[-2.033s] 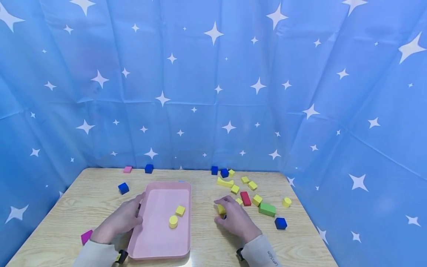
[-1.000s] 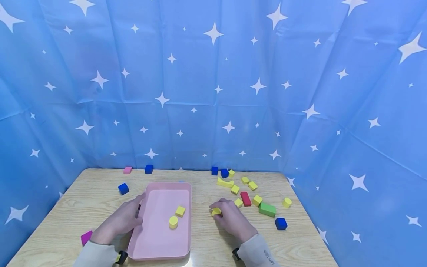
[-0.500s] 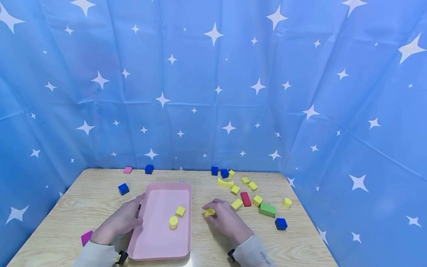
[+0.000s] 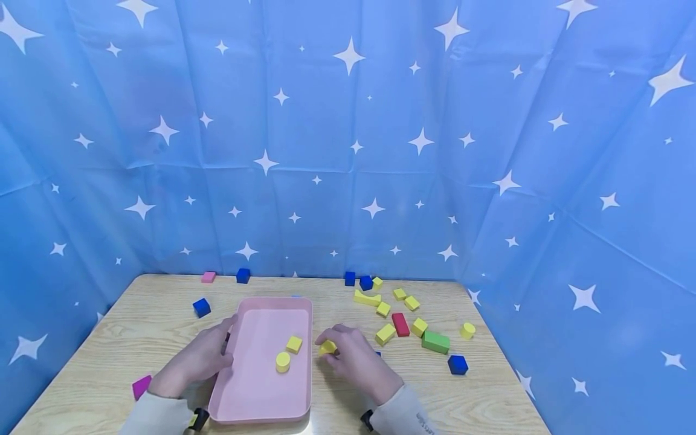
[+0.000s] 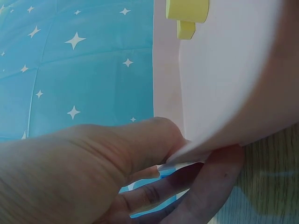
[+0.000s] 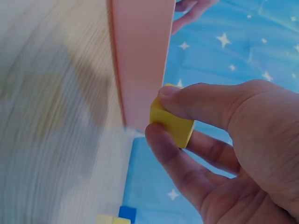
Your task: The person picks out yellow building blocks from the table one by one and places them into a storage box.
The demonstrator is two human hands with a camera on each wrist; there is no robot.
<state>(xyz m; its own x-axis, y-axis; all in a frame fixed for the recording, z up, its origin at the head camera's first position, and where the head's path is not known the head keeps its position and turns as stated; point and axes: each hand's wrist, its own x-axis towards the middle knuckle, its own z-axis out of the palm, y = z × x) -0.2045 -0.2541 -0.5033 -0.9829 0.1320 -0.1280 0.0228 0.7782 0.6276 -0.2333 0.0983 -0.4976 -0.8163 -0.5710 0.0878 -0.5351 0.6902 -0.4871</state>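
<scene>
My left hand [image 4: 198, 353] grips the left rim of a shallow pink tray [image 4: 255, 402], its thumb over the wall and fingers beneath in the left wrist view. Inside the tray lie a yellow cylinder [image 4: 283, 362] and a yellow block [image 4: 294, 344]. Just off the tray's right side, my right hand [image 4: 359, 362] pinches a yellow block [image 6: 173, 119] between thumb and fingertips. The right wrist view shows that block close beside the tray's outer wall [image 6: 142, 56].
Right of my right hand lie a yellow block [image 4: 385, 334], a red block [image 4: 400, 324], a green block [image 4: 435, 341] and a blue cube [image 4: 458, 364]. Several yellow and blue blocks lie farther back. Left are a blue cube [image 4: 202, 307] and a magenta block [image 4: 141, 387]. A starry blue curtain [image 4: 348, 151] surrounds the table.
My right hand has carried the yellow block leftward to the tray's side, uncovering another yellow block and part of a blue one. My left hand and the tray have stayed put.
</scene>
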